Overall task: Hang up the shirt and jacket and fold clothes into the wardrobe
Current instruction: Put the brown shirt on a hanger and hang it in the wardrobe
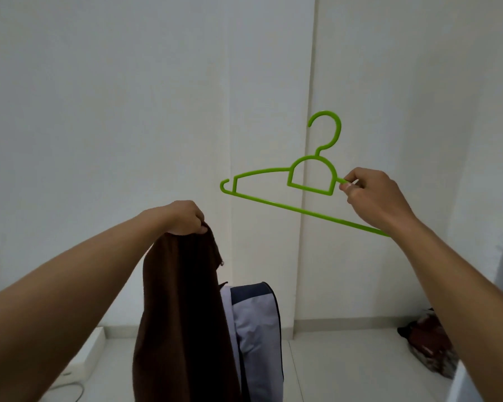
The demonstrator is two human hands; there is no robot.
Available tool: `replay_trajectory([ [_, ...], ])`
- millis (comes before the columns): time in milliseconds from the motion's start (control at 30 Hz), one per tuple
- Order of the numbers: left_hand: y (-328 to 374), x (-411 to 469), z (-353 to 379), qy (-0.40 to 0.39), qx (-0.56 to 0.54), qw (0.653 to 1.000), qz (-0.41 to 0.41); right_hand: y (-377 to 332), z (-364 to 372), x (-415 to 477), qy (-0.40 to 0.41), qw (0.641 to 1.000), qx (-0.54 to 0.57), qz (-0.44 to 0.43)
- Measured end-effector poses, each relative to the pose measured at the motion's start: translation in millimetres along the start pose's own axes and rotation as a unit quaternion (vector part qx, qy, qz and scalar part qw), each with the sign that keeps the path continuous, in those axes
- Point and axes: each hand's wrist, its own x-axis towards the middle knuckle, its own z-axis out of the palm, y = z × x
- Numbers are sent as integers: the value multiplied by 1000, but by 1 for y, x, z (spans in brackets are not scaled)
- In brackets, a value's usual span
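No text, label, brand, number or sign can be read on anything in view.

Probably a home room, bare white walls (128, 111), tiled floor (346, 372), clothes heap (427, 343)

The dark brown cloth garment (183, 314) runs off the bottom edge, and it covers the left part of the pale lilac, navy-trimmed fabric item (259, 329) behind it. Our right hand (372, 198) hides the right shoulder of the bright green plastic hanger (302, 212). We cannot name the blurred dark red bundle (427, 340).
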Motion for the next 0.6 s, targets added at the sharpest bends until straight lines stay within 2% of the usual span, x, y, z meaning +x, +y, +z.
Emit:
replay_trajectory([
  [133, -16, 1, -12, 44, -213, 976, -11, 2, -5, 5, -14, 1000, 7, -4],
  [233, -22, 2, -17, 50, -272, 960, -43, 1, -8, 10, -28, 1000, 10, -7],
  [333, -18, 3, -20, 98, -282, 953, -54, -1, -6, 12, -39, 999, 8, -14],
  [400, -14, 3, -24, 95, -276, 954, -68, -1, -3, 13, -45, 999, 2, -15],
  [533, -14, 8, -26, 47, -151, 987, -32, 2, 1, 14, -52, 999, -3, -12],
  [600, -14, 12, -25, 60, -121, 991, 1, 4, 2, 14, -55, 998, -4, -11],
])
